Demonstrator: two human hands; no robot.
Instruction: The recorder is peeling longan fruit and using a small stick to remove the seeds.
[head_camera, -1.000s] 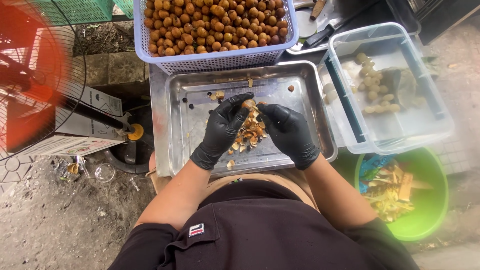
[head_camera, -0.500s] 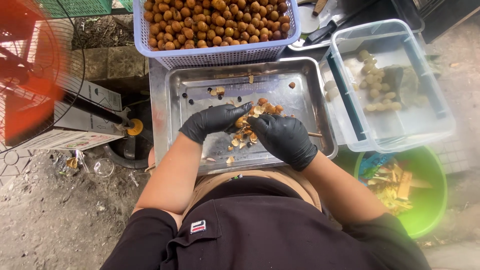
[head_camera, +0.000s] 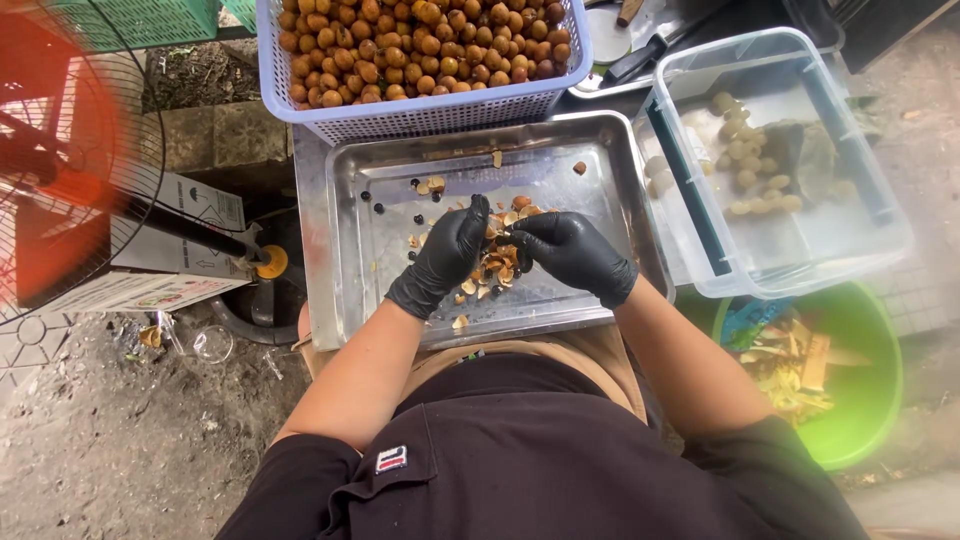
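Both my hands wear black gloves and meet over a steel tray (head_camera: 600, 160). My left hand (head_camera: 445, 255) and my right hand (head_camera: 572, 252) pinch together at a small brown fruit (head_camera: 497, 232), which their fingers mostly hide. Under them lies a pile of brown shell pieces (head_camera: 495, 278). A few black seeds (head_camera: 380, 208) are scattered on the tray's left part. Behind the tray stands a lilac plastic basket (head_camera: 420, 118) heaped with round brown fruits (head_camera: 420, 40).
A clear plastic box (head_camera: 860, 250) with several pale peeled fruits (head_camera: 745, 150) sits to the right. Below it is a green bucket (head_camera: 865, 420) of scraps. A red fan (head_camera: 60, 150) stands at the left over a cardboard box (head_camera: 170, 290). A dark-handled knife (head_camera: 640, 62) lies behind.
My left hand swung back from reaching sideways to pointing up at the fruit. My right hand drew in closer, and the view shifted slightly.
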